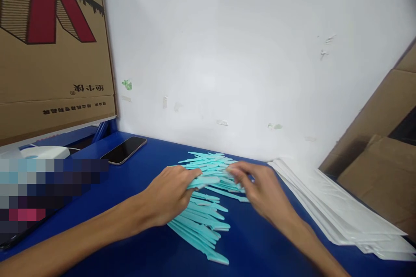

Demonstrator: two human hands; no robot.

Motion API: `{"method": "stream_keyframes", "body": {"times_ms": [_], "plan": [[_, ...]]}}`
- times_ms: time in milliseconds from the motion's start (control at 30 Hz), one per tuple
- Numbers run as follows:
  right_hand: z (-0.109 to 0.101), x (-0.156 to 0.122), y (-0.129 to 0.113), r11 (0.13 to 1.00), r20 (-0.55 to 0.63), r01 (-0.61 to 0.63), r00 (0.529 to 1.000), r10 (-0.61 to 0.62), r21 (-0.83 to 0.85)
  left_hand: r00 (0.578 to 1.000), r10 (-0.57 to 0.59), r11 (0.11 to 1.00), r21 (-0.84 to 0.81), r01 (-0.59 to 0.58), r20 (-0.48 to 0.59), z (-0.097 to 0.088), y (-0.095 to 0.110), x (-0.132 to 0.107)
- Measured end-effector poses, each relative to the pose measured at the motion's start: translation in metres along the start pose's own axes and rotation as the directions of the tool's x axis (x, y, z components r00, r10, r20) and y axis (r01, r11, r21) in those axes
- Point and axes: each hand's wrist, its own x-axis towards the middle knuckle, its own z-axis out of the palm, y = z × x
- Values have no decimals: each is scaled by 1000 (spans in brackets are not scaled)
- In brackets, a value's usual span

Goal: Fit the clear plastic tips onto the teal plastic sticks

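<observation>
My left hand is closed around several thin turquoise eyebrow razors, whose ends stick out to the right past the thumb. Behind it lies a loose heap of the same razors, pointing in different directions. More razors spread in a rough fan on the table in front of and below the left hand. My right hand is at the right edge of the heap with its thumb and fingertips pinched together. Motion blurs it slightly, and what lies between the fingertips is unclear.
A blue table meets a white wall. White padded envelopes are stacked at right, beside brown cardboard. A dark phone lies at left, near a white device and a pixelated patch. A large printed carton stands behind.
</observation>
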Motion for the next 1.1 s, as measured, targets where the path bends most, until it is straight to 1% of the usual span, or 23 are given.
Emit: {"method": "stream_keyframes", "body": {"times_ms": [33, 67, 100, 133, 167, 200, 233, 267, 333, 367, 400, 467, 533, 567, 600, 633, 700, 767, 800, 833, 867, 933, 1100], "plan": [[-9, 2, 11, 998, -96, -22, 995, 17, -58, 1000, -12, 1000, 1, 12, -15, -2, -5, 1], [-19, 3, 23, 990, -175, -87, 982, 66, -111, 999, -31, 999, -8, 31, -26, -5, -10, 2], [-30, 5, 37, 971, -256, -170, 959, 123, -168, 997, -66, 998, -11, 66, -50, -7, -15, 4], [-39, 6, 51, 948, -299, -233, 940, 163, -215, 993, -93, 995, -32, 91, -69, -9, -20, 6], [-47, 6, 63, 931, -291, -262, 938, 185, -253, 992, -98, 994, -54, 94, -84, -10, -22, 8], [-53, 7, 74, 924, -218, -259, 955, 202, -281, 993, -92, 992, -92, 85, -80, -10, -23, 10], [-56, 7, 82, 923, -112, -229, 973, 203, -309, 995, -78, 987, -147, 69, -62, -9, -23, 11], [-58, 6, 88, 927, -7, -189, 980, 197, -324, 997, -59, 976, -214, 50, -39, -7, -21, 11], [-55, 4, 95, 937, 171, -114, 969, 179, -331, 1000, -18, 930, -367, 19, 6, -4, -15, 9], [-52, 3, 96, 940, 223, -93, 959, 173, -327, 999, -5, 896, -443, 19, 34, -4, -11, 8], [-50, 2, 96, 943, 257, -83, 951, 172, -323, 997, -1, 854, -518, 40, 75, -4, -8, 6], [-45, 0, 98, 946, 290, -79, 941, 175, -314, 979, -7, 748, -648, 139, 202, -7, -3, 2], [-42, -2, 100, 947, 292, -82, 940, 177, -310, 936, -2, 642, -717, 271, 352, -11, 1, 0], [-42, -2, 102, 947, 293, -82, 940, 177, -309, 918, 2, 614, -725, 312, 397, -13, 2, 0], [-42, -3, 104, 948, 295, -82, 939, 178, -309, 912, -2, 618, -717, 324, 411, -14, 2, 0], [-42, -3, 106, 948, 299, -82, 937, 179, -309, 916, -11, 654, -690, 310, 402, -13, 2, 0], [-42, -4, 109, 947, 310, -81, 933, 182, -311, 944, -45, 785, -572, 236, 328, -11, 1, 1], [-42, -5, 111, 946, 324, -80, 928, 186, -314, 974, -59, 925, -355, 136, 219, -6, -1, 2], [-42, -6, 112, 946, 329, -80, 925, 188, -316, 982, -48, 969, -230, 90, 184, -3, -2, 2], [-43, -6, 112, 945, 333, -81, 923, 191, -317, 986, -28, 992, -117, 48, 165, -1, -3, 2], [-43, -6, 112, 944, 336, -82, 922, 193, -319, 987, -2, 1000, -27, 7, 161, 1, -3, 2], [-43, -6, 112, 942, 340, -85, 919, 200, -326, 981, 43, 996, 70, -57, 187, 3, -4, 2], [-43, -7, 111, 928, 353, -92, 908, 227, -360, 965, 87, 980, 152, -128, 247, 7, -4, 2]]}}
